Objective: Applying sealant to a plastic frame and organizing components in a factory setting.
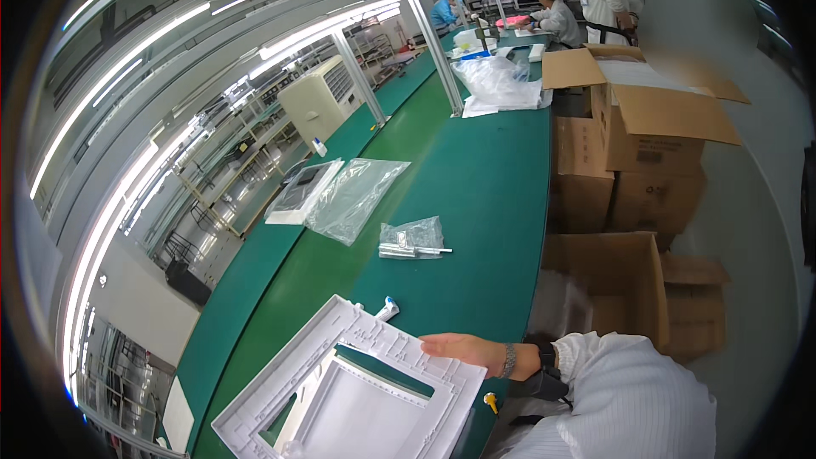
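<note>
My right hand (463, 350) grips the far right edge of a white plastic frame (382, 338), thumb side up, with a band and a dark strap on the wrist. The frame is tilted over the near end of the green bench, ribs and clips showing on its face. Through its opening I see a flat white panel (365, 408); whether the two are joined I cannot tell. Just past the frame lies a small white-and-blue piece (388, 308). By the bench edge is a small yellow-and-white item (490, 401). My left hand is out of view.
On the green bench (476, 178) lie a small clear bag of white rods (412, 242) and a larger clear bag (357, 200) beside a flat white item. White plastic wrap (501, 81) is piled farther along. Open cardboard boxes (654, 110) line the right. Several people work beyond.
</note>
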A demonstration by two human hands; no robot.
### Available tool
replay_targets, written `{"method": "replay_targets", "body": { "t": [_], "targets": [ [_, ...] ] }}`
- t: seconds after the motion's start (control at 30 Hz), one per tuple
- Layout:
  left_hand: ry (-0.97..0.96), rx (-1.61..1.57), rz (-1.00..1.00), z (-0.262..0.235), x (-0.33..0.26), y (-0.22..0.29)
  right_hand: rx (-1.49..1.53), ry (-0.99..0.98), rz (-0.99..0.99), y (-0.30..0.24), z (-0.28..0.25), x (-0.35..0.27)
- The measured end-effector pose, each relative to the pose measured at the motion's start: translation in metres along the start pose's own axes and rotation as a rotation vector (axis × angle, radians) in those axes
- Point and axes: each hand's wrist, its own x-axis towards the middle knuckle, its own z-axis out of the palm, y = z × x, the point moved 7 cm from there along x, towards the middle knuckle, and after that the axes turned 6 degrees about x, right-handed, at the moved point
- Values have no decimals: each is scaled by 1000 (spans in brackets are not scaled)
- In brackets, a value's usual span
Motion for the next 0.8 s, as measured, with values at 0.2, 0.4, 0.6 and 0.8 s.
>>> {"method": "replay_targets", "body": {
  "t": [0.2,0.4,0.6,0.8],
  "targets": [
    [191,334,192,-17,11,25,-3,-2,42,4,-1,-2],
    [394,661,335,-27,4,46,15,-17,117,19,6,-3],
    [318,108,94,-31,-5,78,57,-6,300,55,18,-3],
    [240,-54,-43,-37,-21,32,-16,313,160,48,-25,-5]
  ]
}}
